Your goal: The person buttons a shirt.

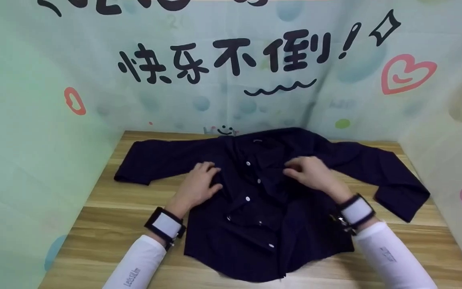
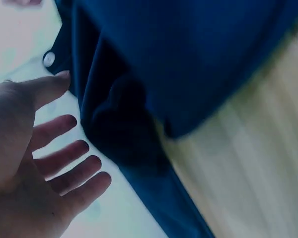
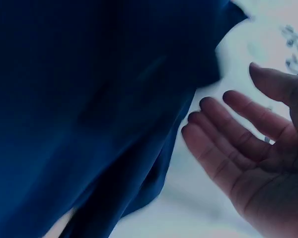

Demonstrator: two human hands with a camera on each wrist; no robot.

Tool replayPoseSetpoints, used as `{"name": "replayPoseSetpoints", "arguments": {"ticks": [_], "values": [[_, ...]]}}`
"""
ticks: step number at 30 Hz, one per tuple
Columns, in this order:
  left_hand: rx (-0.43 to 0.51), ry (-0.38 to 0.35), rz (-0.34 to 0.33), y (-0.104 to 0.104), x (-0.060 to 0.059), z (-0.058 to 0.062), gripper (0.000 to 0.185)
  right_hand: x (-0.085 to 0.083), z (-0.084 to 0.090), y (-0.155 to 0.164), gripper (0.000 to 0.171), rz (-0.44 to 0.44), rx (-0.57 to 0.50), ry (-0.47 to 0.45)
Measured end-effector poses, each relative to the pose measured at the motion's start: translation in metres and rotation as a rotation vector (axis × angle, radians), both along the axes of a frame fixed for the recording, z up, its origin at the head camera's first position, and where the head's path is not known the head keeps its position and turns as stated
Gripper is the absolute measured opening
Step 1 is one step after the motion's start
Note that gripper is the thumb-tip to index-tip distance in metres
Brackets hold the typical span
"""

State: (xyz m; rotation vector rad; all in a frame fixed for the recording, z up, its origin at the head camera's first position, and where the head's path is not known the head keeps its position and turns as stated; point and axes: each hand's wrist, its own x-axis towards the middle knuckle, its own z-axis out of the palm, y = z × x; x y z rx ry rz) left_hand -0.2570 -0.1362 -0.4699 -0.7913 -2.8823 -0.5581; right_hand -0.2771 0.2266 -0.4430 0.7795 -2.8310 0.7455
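Observation:
A dark navy button-up shirt [image 1: 235, 245] lies spread on the wooden table, front up, sleeves out to both sides, with creases down its middle. White buttons show along its rumpled placket, one button [image 1: 248, 199] near the centre. Over the left half of the chest is my left hand [image 1: 197, 184]; in the left wrist view its fingers [image 2: 72, 151] are spread and hold nothing. My right hand [image 1: 311, 172] hovers over the other side of the chest, close to the collar. The right wrist view shows its loosely bent fingers [image 3: 213, 148] apart from the cloth.
The wooden table [image 1: 110, 224] is bounded by a printed backdrop [image 1: 199, 104] behind and pale panels at both sides. The left sleeve [image 1: 150, 160] reaches toward the table's left edge; the folded right cuff [image 1: 401, 200] lies near the right edge. Both wrists wear black straps.

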Motion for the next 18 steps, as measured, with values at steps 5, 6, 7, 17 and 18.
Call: {"name": "replayPoseSetpoints", "arguments": {"ticks": [5, 6, 7, 17, 18], "values": [[-0.117, -0.1, -0.041, 0.007, -0.004, -0.016, 0.059, -0.016, -0.004, -0.052, 0.039, 0.026, 0.003, -0.092], [-0.13, -0.121, -0.04, 0.006, -0.004, -0.019, 0.062, -0.019, -0.007, -0.061, 0.042, 0.023, 0.006, -0.117], [-0.142, -0.142, -0.038, 0.006, -0.005, -0.021, 0.064, -0.022, -0.01, -0.068, 0.044, 0.02, 0.008, -0.137], [-0.165, -0.236, -0.058, 0.005, -0.009, -0.018, 0.071, -0.049, -0.018, -0.086, 0.051, 0.086, 0.027, -0.142], [-0.171, -0.245, -0.054, 0.005, -0.009, -0.017, 0.071, -0.053, -0.013, -0.086, 0.049, 0.067, 0.011, -0.138]]}}
